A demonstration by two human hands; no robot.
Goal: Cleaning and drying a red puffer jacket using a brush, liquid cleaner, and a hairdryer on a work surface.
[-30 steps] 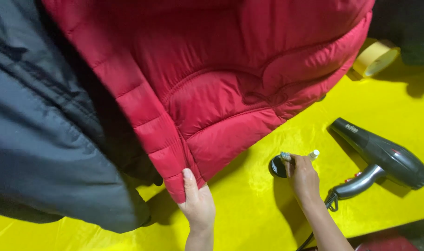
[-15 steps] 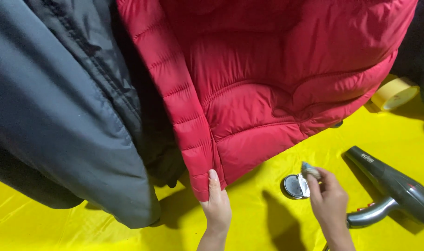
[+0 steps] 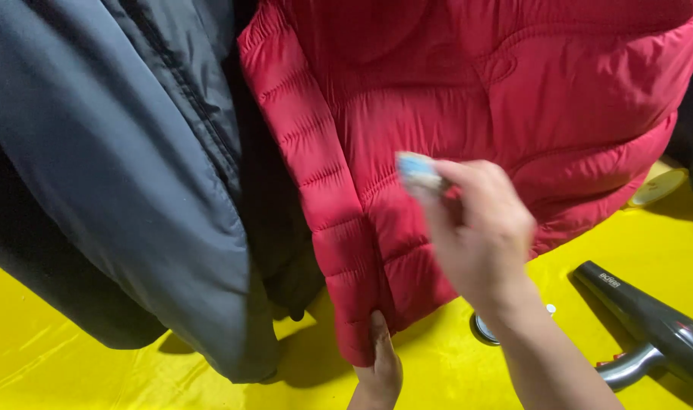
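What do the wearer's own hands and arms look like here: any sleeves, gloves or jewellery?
Both are bare. The left hand shows no glove, ring or watch, and only a short bit of wrist is in frame. The right hand is motion-blurred; it and its forearm carry no sleeve, glove, band or marking as far as the frame shows.

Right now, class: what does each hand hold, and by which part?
The left hand pinches the red puffer jacket at its bottom hem. The right hand grips a small blue-tipped object by its lower end.
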